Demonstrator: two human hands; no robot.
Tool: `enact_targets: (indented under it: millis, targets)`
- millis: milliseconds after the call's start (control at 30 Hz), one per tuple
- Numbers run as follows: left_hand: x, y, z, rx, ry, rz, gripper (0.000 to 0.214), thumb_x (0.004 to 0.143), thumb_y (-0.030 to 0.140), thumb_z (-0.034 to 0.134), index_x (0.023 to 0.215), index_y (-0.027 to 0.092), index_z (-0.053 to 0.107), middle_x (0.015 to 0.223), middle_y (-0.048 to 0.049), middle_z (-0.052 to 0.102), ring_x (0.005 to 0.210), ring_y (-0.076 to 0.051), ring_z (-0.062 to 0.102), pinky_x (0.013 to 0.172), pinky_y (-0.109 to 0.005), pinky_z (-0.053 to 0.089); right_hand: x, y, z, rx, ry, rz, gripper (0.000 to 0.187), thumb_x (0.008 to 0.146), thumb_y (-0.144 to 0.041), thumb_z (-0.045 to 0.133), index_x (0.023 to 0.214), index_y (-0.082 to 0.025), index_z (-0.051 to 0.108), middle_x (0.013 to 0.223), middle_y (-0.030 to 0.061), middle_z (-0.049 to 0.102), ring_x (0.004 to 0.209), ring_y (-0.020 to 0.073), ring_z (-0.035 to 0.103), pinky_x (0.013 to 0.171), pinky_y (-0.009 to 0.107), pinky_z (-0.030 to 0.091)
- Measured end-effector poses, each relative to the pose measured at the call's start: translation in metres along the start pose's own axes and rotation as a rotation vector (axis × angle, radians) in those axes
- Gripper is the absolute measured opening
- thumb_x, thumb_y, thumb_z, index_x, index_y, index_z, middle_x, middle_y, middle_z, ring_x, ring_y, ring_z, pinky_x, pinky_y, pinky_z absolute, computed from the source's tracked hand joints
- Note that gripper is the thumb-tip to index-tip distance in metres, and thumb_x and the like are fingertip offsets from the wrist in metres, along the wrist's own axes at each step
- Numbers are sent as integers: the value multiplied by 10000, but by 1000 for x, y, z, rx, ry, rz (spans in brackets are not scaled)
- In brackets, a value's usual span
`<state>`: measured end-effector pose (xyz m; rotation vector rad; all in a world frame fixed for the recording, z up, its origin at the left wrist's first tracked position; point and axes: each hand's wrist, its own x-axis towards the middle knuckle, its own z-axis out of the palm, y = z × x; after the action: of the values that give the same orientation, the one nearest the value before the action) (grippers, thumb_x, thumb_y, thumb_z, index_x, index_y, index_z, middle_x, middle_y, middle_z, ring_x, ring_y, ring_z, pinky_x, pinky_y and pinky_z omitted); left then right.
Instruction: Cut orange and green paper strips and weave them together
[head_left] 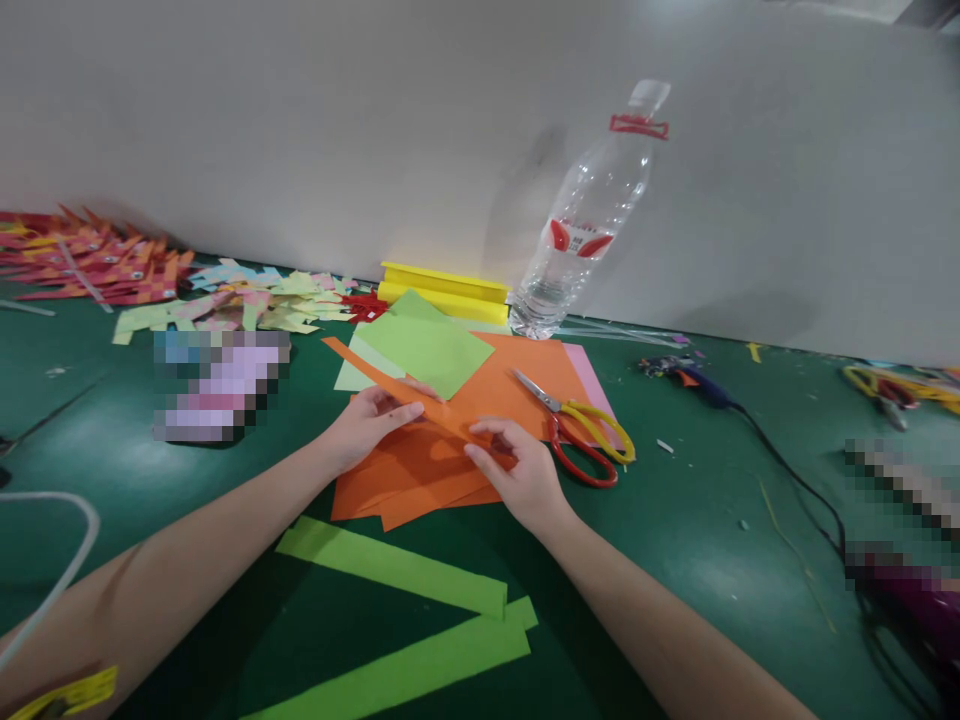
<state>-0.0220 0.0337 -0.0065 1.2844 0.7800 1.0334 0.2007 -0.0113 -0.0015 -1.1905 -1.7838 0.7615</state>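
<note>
An orange paper strip [375, 374] runs slantwise between both hands, above a stack of orange paper sheets [427, 480]. My left hand [379, 422] pinches it near the middle, thumb on top. At its lower right end, my right hand [521, 465] grips it between thumb and fingers. A light green paper square [427, 340] lies on the sheets just beyond the hands. Scissors [577, 430] with one yellow and one red handle rest on the orange paper, right of my right hand. Two green paper strips [397, 570] [420, 665] lie nearer to me on the table.
A tilted-looking water bottle [577, 230] stands by the grey wall, beside yellow folded paper [442, 290]. Paper scraps [262, 295] and red-orange folded pieces [97, 260] pile up at the left. A blurred phone [225, 385] lies left; a corded tool [705, 385] lies right.
</note>
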Motion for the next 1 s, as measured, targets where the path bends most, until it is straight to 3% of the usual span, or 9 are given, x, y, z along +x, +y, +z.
enact_targets:
  millis: [167, 300, 433, 600, 700, 867, 1000]
  targets:
    - [0, 2, 1, 3, -23, 32, 250, 778, 312, 711, 988, 189, 656, 1068, -78, 677, 1055, -232, 596, 936, -378, 455, 0, -2, -1, 75, 7, 31, 138, 859, -324, 557, 923, -218, 617, 992, 74, 683, 776, 183, 679, 756, 342, 547]
    - [-1, 7, 2, 69, -38, 44, 404, 706, 336, 762, 1056, 193, 622, 1080, -93, 677, 1118, -270, 563, 967, -422, 422, 0, -2, -1, 65, 32, 18, 125, 845, -320, 580, 852, -226, 662, 851, 64, 717, 940, 233, 670, 788, 361, 551]
    - [-3, 13, 3, 255, -106, 44, 427, 695, 358, 754, 1077, 220, 621, 1135, -78, 650, 1151, -280, 535, 975, -431, 418, 0, -1, 0, 35, 43, -22, 104, 809, -302, 625, 837, -247, 708, 948, 63, 726, 949, 240, 674, 791, 387, 563]
    - [-3, 16, 4, 427, -212, 53, 327, 704, 322, 744, 1008, 238, 658, 1079, -65, 661, 996, -250, 611, 851, -362, 501, -1, -2, 0, 8, -4, -93, 110, 803, -295, 638, 855, -271, 732, 961, 57, 729, 903, 230, 687, 792, 398, 568]
    - [-4, 16, 5, 428, -197, 61, 287, 703, 317, 737, 962, 219, 663, 1010, -67, 683, 921, -233, 640, 787, -333, 526, -1, -3, 0, 1, -36, -110, 112, 812, -297, 633, 863, -269, 729, 967, 56, 728, 892, 223, 689, 784, 393, 569]
    - [-5, 15, 6, 441, -168, 69, 171, 734, 316, 701, 893, 256, 680, 961, -28, 713, 904, -222, 657, 816, -336, 513, -3, -2, 1, -9, -64, -104, 87, 801, -310, 643, 847, -250, 686, 982, 62, 711, 848, 210, 684, 744, 367, 569]
    - [-5, 14, 6, 453, -126, 81, 142, 726, 313, 702, 859, 264, 696, 929, -27, 722, 894, -228, 658, 818, -339, 504, -4, 1, 2, 7, -43, -34, 252, 765, -333, 677, 987, -234, 608, 973, 71, 698, 832, 202, 678, 722, 341, 567]
